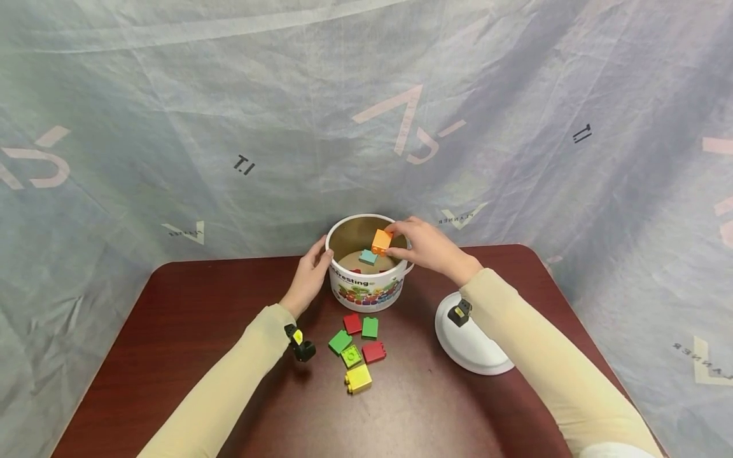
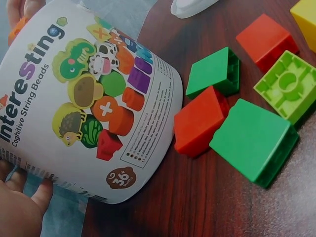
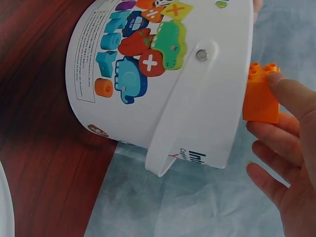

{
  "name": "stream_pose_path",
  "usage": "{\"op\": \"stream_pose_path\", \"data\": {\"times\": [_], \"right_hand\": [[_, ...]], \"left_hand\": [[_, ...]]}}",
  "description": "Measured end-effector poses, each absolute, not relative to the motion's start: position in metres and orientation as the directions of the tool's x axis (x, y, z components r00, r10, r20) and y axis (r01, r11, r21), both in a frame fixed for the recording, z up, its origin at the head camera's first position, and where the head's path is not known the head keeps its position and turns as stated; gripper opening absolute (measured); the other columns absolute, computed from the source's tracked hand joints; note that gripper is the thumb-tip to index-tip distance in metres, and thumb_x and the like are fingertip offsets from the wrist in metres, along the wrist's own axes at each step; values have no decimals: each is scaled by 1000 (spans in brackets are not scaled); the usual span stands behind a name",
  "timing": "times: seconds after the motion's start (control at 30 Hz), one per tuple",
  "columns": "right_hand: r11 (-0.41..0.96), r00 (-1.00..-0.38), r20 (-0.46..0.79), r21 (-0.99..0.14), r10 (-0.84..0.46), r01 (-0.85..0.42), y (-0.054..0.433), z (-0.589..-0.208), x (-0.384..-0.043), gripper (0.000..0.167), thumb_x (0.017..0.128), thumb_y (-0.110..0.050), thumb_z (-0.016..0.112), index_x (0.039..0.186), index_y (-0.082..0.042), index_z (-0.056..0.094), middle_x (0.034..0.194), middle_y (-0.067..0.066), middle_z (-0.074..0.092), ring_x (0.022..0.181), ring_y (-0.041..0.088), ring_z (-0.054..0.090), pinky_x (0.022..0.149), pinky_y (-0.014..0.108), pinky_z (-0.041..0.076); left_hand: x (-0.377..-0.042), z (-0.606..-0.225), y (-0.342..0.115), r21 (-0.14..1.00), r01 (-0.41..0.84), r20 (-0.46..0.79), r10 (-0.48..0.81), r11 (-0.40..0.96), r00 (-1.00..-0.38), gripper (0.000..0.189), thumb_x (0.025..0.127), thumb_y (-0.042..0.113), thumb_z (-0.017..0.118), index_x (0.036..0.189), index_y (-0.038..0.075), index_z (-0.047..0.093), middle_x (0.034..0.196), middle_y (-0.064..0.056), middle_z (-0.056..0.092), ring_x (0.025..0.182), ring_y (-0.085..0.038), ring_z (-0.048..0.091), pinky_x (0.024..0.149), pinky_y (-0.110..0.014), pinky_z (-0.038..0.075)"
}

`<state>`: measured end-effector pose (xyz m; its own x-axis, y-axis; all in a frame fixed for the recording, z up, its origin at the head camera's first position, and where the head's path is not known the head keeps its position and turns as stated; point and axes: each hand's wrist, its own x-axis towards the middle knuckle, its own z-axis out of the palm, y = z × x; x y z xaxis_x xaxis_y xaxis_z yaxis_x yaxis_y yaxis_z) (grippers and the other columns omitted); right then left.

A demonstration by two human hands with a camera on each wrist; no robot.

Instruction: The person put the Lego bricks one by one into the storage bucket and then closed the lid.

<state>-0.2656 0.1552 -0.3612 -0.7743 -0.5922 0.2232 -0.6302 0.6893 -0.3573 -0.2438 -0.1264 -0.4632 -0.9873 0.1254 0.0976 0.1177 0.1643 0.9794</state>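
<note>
A white printed bucket without its lid stands at the far side of the table. My left hand grips its rim on the left, thumb outside near the top edge. Over the bucket's opening, my right hand pinches an orange toy brick between thumb and fingers; the right wrist view shows the same orange brick with its studs. Inside the bucket lies a light blue brick, along with bits of red that are mostly hidden by the front wall.
In front of the bucket lie several loose bricks: red, green, lime and yellow. A white lid rests at the right, partly under the right forearm. Grey fabric hangs behind the dark red table.
</note>
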Motion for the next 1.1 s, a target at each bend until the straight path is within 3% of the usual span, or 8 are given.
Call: {"op": "stream_pose_path", "data": {"times": [0.53, 1.1], "right_hand": [[732, -807, 172, -349, -564, -586, 146, -380, -279, 46, 95, -34, 79, 131, -6, 69, 117, 9, 75, 119, 29, 58, 100, 48, 52], [696, -772, 233, -335, -592, -635, 149, -379, -279, 42, 97, -26, 76, 130, 0, 70, 124, 13, 73, 123, 32, 59, 105, 48, 50]], "left_hand": [[-244, -463, -127, 975, 132, 110, 127, 181, -986, 60, 113, 26, 47, 165, 7, 27, 169, -12, 30, 154, -29, 33, 123, -47, 33], [-245, -466, -127, 978, 126, 106, 128, 165, -986, 60, 113, 28, 48, 166, 8, 27, 170, -11, 29, 154, -28, 32, 123, -47, 34]]}}
